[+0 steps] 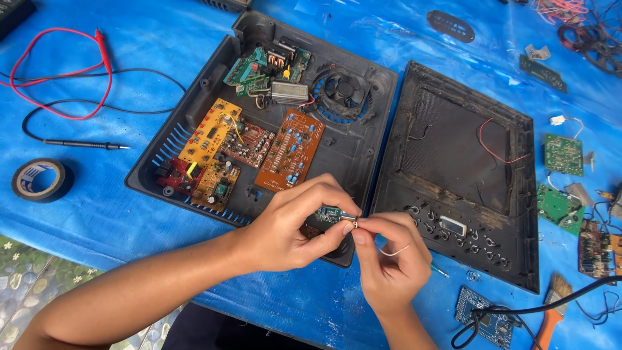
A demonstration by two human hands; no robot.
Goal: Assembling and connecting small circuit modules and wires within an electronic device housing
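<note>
The left hand point(285, 227) and the right hand point(389, 259) meet low in the view, at about six o'clock from the middle of the open black case point(194, 110). The left hand's fingers are curled shut, thumb and forefinger pinching a small green circuit module point(329, 212) with a silver metal end, held just above the case's near edge. The right hand closes in from four o'clock, its thumb and forefinger tips pinched against that metal end, and a thin pale wire point(395, 251) loops across its palm; the other fingers are folded loosely. Inside the case, at eleven o'clock from the hands, lie a yellow board point(208, 133), a brown board point(290, 150) and a cluster of green boards point(256, 71), with a black fan point(342, 96) at twelve o'clock. The case's black lid point(460, 175), crossed by a thin red wire point(495, 152), lies at two o'clock from the hands, just beside the case. All rests on a blue sheet point(97, 214). Far off at nine o'clock sits a roll of black tape point(40, 179), and at ten o'clock run red and black probe leads point(65, 84). At three o'clock are loose green boards point(562, 155), and at four o'clock a small blue board point(483, 311) lies near a brush point(554, 304).
</note>
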